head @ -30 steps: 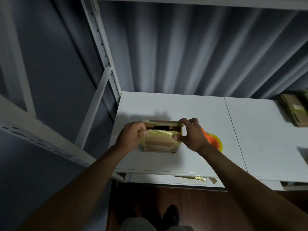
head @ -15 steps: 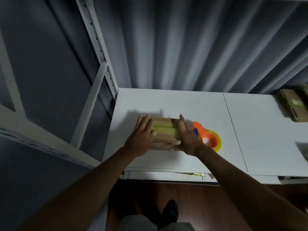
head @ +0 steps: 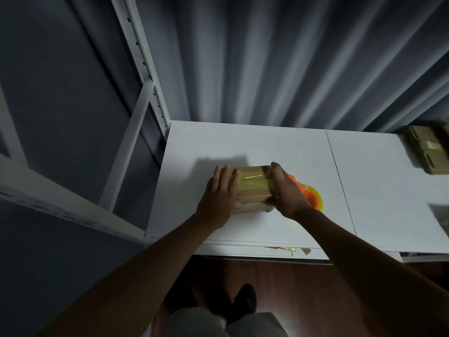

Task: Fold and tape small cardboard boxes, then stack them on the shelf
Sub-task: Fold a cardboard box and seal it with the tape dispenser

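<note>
Only the head cam here. A second back the small cardboard box (head: 252,188) was up between curled fingers getting its tape worked; now it's lying flat on the white counter (head: 267,147) with the yellowish tape band (head: 254,182) running across the top. The left hand (head: 220,193) has gone flat, fingers straight and pressed on the box's left end. The right hand (head: 285,190) is flat too, pushing on the right end, thumb down the near side. So neither grip is pinching anything, just smoothing. My guess is this box is basically sealed and stacking comes next.

Just behind the right hand sits the orange tape dispenser (head: 309,197), half hidden. More taped boxes (head: 428,152) lie far right on the same surface. White shelving upright (head: 143,57) on the left, grey pleated curtain (head: 267,57) behind, dark wood floor (head: 303,288) below.
</note>
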